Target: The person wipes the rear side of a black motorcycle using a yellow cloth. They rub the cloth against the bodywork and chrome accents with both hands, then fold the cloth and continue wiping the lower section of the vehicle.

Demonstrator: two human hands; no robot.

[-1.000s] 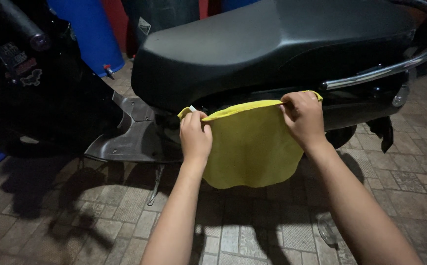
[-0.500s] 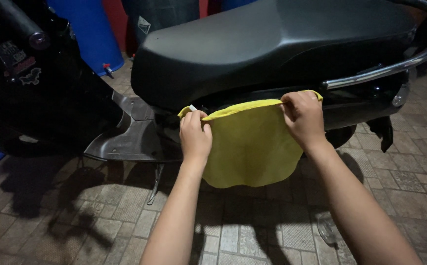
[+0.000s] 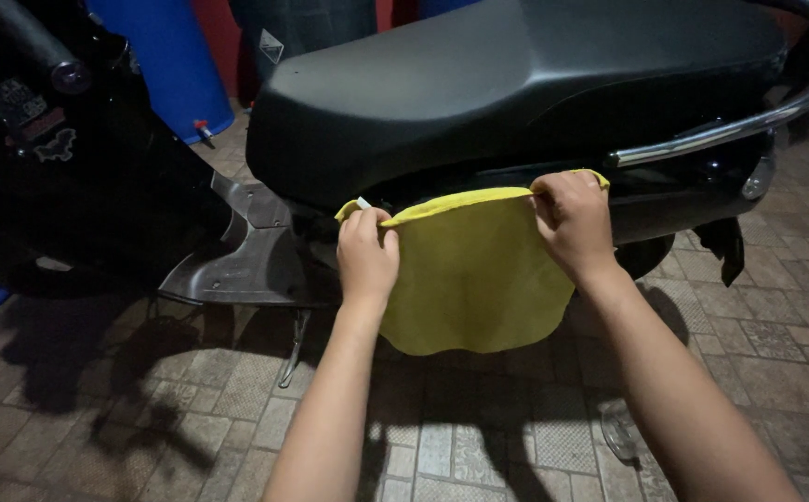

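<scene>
I see my left hand [image 3: 367,256] and right hand [image 3: 572,223] well apart, each pinched on a top corner of the yellow microfibre cloth [image 3: 479,279] — it hangs spread just below the black scooter seat [image 3: 516,84], in front of the side panel. It looks light, soft and limp, so the corners seem the best hold. A small white tag [image 3: 364,202] sticks up by my left thumb; pale stickers [image 3: 28,107] mark the dark front body at left.
</scene>
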